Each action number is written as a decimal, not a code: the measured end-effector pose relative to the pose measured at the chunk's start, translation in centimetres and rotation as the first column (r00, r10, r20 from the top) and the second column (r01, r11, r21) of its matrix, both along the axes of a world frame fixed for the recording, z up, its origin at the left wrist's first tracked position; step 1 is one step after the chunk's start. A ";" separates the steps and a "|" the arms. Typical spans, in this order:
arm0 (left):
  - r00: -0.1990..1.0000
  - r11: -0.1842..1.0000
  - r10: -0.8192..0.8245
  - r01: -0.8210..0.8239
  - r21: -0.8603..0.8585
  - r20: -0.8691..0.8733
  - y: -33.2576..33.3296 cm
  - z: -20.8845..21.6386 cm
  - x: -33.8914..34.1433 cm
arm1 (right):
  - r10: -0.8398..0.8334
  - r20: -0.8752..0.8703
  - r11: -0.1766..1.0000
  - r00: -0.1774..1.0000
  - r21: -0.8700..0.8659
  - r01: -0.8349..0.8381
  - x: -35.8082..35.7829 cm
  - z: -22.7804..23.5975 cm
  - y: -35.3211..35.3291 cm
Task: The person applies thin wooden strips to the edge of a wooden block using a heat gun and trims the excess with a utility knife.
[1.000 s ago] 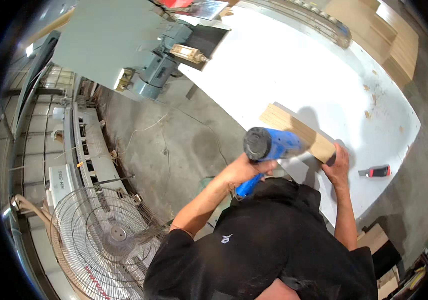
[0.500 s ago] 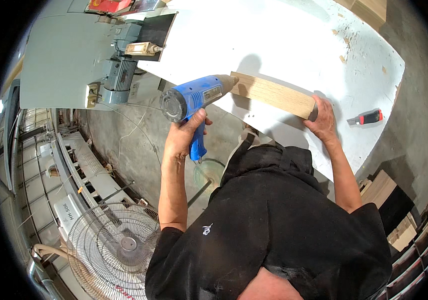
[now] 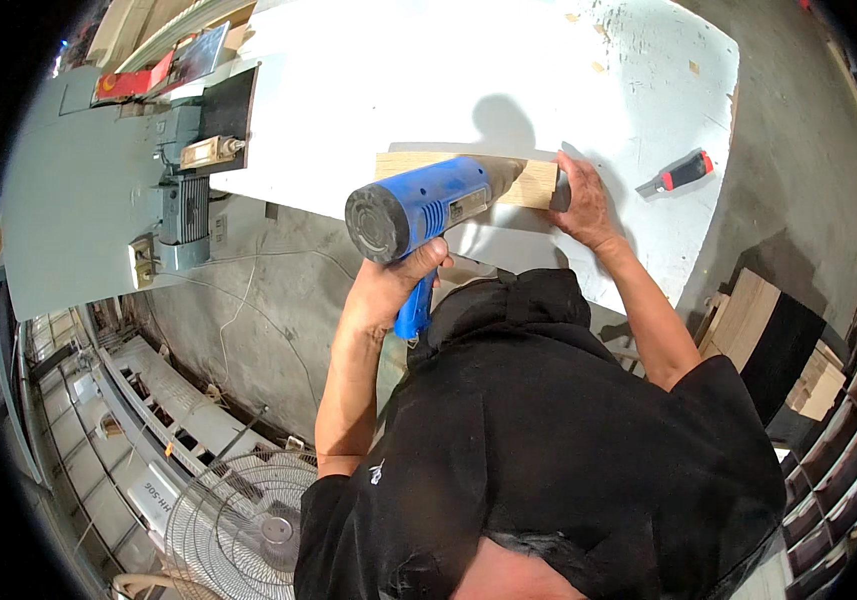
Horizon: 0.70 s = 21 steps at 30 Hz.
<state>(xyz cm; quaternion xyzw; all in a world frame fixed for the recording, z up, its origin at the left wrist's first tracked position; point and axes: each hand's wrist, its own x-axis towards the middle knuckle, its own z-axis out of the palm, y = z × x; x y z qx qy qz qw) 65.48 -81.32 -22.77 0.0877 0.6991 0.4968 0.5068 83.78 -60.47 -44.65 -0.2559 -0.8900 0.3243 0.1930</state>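
Note:
My left hand (image 3: pixel 395 285) is wrapped round the handle of a blue heat gun (image 3: pixel 438 200). Its dusty metal nozzle points right, over a light wood-grain block (image 3: pixel 535 187) on the white table. The gun's body hides part of the block's near side. At the block's right end, my right hand (image 3: pixel 584 203) grips it with thumb and fingers, beside a dark end face. A utility knife (image 3: pixel 686 171) with a red and black handle lies on the table, right of that hand.
The white table (image 3: pixel 348 60) has wood scraps near its far right. Grey motors (image 3: pixel 186 215) stand on a grey-green surface to the left. A thin cable (image 3: pixel 248 290) trails over the floor. A caged fan (image 3: pixel 238 520) is at lower left; boards (image 3: pixel 753 310) lean at right.
The heat gun's nozzle has moved from the block's left end toward its right end, near my right hand. The block now sits more level in view. My head view has shifted.

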 end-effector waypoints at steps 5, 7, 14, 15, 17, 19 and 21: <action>1.000 1.000 -0.026 0.026 -0.010 0.011 0.4 -0.5 0.2 | 0.003 -0.002 1.000 1.000 0.030 -0.003 0.2 -0.8 -0.1; 0.999 0.999 -0.039 0.039 -0.014 -0.001 0.5 -0.4 0.1 | 0.004 -0.004 1.000 1.000 0.006 -0.004 0.2 -1.1 0.0; 1.000 0.999 0.024 -0.024 0.025 -0.019 0.0 0.0 -0.1 | -0.002 -0.007 0.999 1.000 0.037 0.003 0.1 -0.5 -0.3; 1.000 0.999 0.025 -0.024 0.025 -0.019 0.0 0.0 -0.1 | -0.002 -0.007 0.999 1.000 0.036 0.002 0.1 -0.6 -0.3; 1.000 1.000 -0.007 0.007 0.013 -0.013 0.3 0.2 0.0 | 0.008 0.018 1.000 1.000 0.014 -0.008 0.3 -0.9 -0.1; 0.999 1.000 -0.028 0.028 -0.004 -0.016 0.5 0.3 0.1 | 0.019 0.005 1.000 1.000 0.015 -0.019 0.5 -0.7 -0.1; 0.999 0.999 -0.042 0.042 -0.011 -0.019 0.8 0.2 0.4 | 0.029 -0.006 0.999 1.000 0.018 -0.029 1.0 -0.3 -0.3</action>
